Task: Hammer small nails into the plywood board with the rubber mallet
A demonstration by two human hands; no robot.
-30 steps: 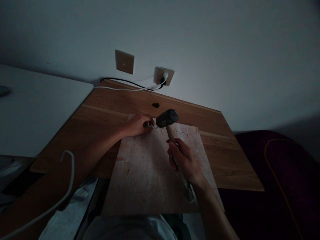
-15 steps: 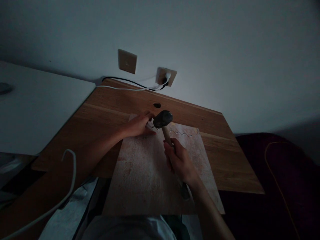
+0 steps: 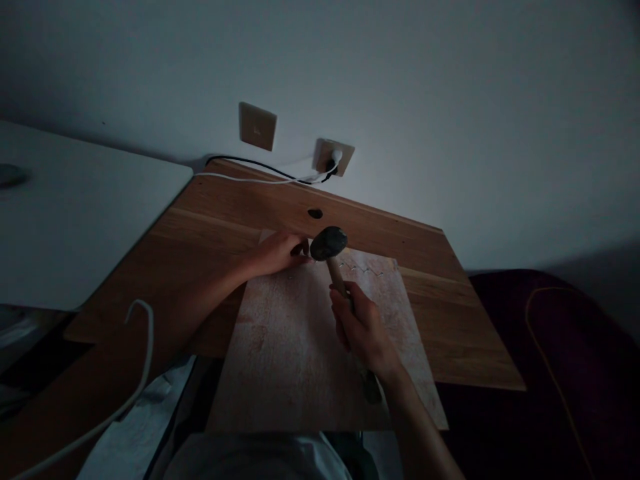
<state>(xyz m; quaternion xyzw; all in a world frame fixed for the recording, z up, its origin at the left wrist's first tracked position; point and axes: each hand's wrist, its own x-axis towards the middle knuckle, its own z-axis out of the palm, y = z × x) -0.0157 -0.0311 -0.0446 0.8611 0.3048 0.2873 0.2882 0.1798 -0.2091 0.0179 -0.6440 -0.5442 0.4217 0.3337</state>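
Note:
My right hand [image 3: 361,323] is wrapped round the handle of a hammer [image 3: 329,244] with a thick dark head and a pale shaft. The head hangs over the far part of a whitish, stained wooden board [image 3: 280,347]. Close to the hammer head, my left hand [image 3: 283,253] rests at the board's far edge with its fingers drawn together. Whatever they pinch, if anything, is too small to make out. To the right of the head, a zigzag row of small nails [image 3: 366,270] stands in the board. Part of that row is hidden behind the hammer.
Under the board is a wooden desk [image 3: 465,333] with a round cable hole [image 3: 315,213]. Black and white cables run along the wall to a socket [image 3: 334,157]. A white cabinet [image 3: 90,220] adjoins on the left; a white cable [image 3: 149,347] crosses before my left arm. Dark purple fabric [image 3: 575,347] lies right.
The thumb and fingers of my left hand have come together from a wider spread. The hammer stays nearly where it was, and the whole view has shifted slightly.

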